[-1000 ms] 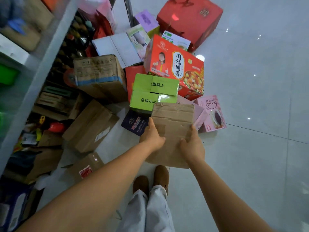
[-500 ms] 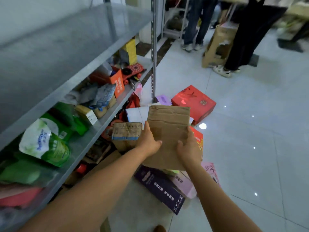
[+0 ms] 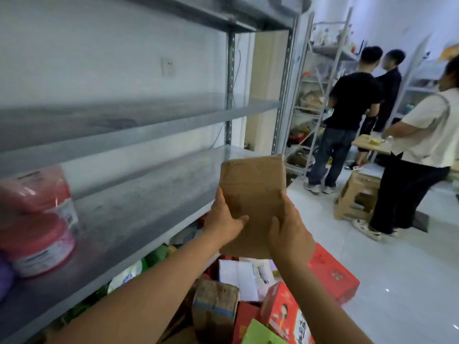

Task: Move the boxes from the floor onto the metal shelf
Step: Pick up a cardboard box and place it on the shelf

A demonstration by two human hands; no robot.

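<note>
I hold a plain brown cardboard box (image 3: 253,192) in front of me, raised to the height of the grey metal shelf (image 3: 154,194) on my left. My left hand (image 3: 223,220) grips its left edge and my right hand (image 3: 289,228) grips its right edge, thumbs on the near face. The box hangs just off the shelf's front edge, over the floor pile. Below lie several more boxes: a red one (image 3: 334,274), a red printed one (image 3: 285,316), a taped brown carton (image 3: 214,309) and a white one (image 3: 238,276).
Red and white tubs (image 3: 37,219) stand on the shelf at the left. A second bare shelf board (image 3: 139,115) runs above. Three people (image 3: 347,112) stand at the right by other racks, with a cardboard stool (image 3: 357,194) on the tiled floor.
Both hands have lifted the brown box from just above the floor pile up to shelf height. My view has swung up from the floor to the shelves and the room.
</note>
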